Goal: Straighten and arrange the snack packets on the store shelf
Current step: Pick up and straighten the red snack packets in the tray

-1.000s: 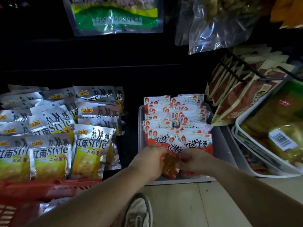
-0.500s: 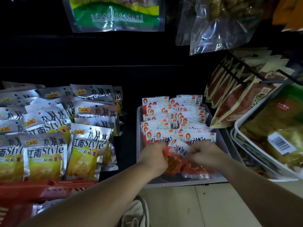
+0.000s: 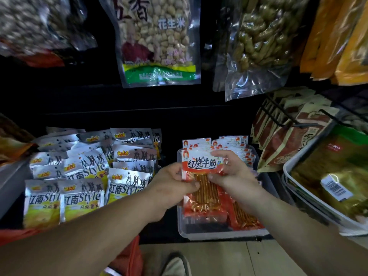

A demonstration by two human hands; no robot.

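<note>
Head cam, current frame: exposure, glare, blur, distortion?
Head view: shelf back nearly black, underexposed; glare on the silver packets and clear peanut bag; upper-left bag blurred; fisheye bending toward the edges; red packet, pinched by left hand and right hand, sharp, print legible.

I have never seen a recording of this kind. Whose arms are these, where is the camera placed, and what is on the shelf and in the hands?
There is no machine here. The two arms belong to a person who is tidying a store shelf. The camera is worn on the person's head and looks forward and down, so you see the arms as the person sees them. The left hand and the right hand together hold one red packet by its sides. They hold it above a clear tray, which contains more red packets. Left of the tray stand rows of silver-and-yellow packets. To the right, brown packets sit in a wire rack. A bag of peanuts hangs above.
</note>
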